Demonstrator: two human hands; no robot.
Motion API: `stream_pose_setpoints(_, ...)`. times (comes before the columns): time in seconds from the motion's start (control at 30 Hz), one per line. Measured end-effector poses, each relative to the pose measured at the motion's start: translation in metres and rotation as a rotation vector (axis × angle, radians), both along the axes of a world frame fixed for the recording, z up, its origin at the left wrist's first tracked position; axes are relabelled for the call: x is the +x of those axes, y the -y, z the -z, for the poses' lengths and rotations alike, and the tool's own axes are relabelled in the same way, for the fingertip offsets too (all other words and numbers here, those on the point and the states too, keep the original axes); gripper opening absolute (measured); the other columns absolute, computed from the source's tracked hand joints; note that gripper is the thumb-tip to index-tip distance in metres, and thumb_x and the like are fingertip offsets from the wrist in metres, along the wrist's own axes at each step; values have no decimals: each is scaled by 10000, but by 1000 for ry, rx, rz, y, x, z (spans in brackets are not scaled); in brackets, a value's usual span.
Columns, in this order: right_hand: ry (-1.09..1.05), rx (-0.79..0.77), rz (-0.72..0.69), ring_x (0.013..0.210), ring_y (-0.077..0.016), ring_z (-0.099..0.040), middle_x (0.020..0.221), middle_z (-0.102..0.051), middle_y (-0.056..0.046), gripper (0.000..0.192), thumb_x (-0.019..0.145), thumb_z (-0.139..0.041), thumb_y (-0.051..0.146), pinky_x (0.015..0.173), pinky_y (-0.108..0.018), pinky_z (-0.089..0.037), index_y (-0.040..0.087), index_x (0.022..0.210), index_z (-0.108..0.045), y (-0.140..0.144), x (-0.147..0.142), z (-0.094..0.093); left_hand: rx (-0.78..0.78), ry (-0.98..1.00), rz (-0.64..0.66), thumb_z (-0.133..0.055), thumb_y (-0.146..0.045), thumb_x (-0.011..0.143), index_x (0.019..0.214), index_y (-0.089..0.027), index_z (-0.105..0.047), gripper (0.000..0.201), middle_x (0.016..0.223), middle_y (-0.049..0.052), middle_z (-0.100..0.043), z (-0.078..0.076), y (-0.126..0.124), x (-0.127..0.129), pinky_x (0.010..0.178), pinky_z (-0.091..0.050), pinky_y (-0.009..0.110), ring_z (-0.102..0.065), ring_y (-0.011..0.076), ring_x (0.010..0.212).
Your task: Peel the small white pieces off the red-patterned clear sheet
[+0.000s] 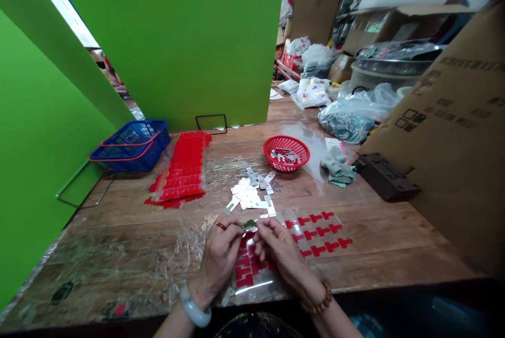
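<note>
My left hand point(221, 251) and my right hand point(281, 247) meet near the table's front edge. Held between their fingertips is a small flat plate point(249, 224), dark greenish on its upper face. Beneath the hands lies a clear sheet point(256, 281) with red T-shaped stickers, partly covered by them. A second clear sheet with red stickers point(321, 232) extends to the right. Just beyond the fingers, a loose pile of shiny metal plates point(246, 193) is spread out, some with slots or holes.
A red basket point(286, 152) holds more metal pieces. Stacked red sticker sheets point(181, 169) lie left, beside a blue basket point(134, 143). On the right are a grey cloth point(338, 166), a dark block point(386, 176) and a cardboard box point(453, 117). Green panels point(177, 38) stand behind and left.
</note>
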State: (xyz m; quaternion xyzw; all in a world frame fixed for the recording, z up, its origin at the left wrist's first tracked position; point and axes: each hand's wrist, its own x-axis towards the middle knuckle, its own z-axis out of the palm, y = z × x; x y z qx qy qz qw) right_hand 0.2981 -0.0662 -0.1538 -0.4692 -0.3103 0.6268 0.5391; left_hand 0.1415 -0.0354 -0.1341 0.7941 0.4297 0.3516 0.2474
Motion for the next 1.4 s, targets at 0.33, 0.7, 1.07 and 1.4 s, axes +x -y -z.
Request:
stream_pose_setpoints(0.33, -247, -45, -33, 514, -96, -565, 646, -621, -5, 281, 731, -672, 357, 469, -187, -417, 156, 863, -528, 11, 1, -10, 92, 86, 104, -480, -40, 789, 834, -191, -663, 242, 955, 99, -615, 10, 23, -4, 856, -442, 339, -554, 214, 977)
stream_pose_setpoints(0.7, -82, 44, 63, 461, -85, -538, 551, -611, 20, 198, 780, -633, 303, 484, -182, -403, 168, 840, -502, 14, 0, 4, -740, 603, -102, -644, -254, 738, 1060, -187, -530, 348, 960, 77, -677, 8, 36, 15, 801, -510, 331, -649, 207, 870)
stream_pose_setpoints(1.07, 448, 69, 138, 554, -131, -542, 651, -587, 0, 218, 813, -548, 393, 510, -229, -429, 178, 850, -552, 16, 15, 17, -1007, 945, -273, -663, -232, 741, 880, -117, -572, 202, 795, 84, -701, 14, 16, 4, 706, -548, 255, -679, 160, 722)
stream_pose_setpoints(1.4, 917, 205, 8, 720, -176, -537, 760, -588, -22, 108, 823, -465, 180, 666, -281, -424, 196, 777, -562, 26, 18, 10, -977, 927, -290, -658, -210, 737, 825, -137, -527, 174, 786, 81, -701, 23, 7, 6, 726, -551, 289, -688, 188, 735)
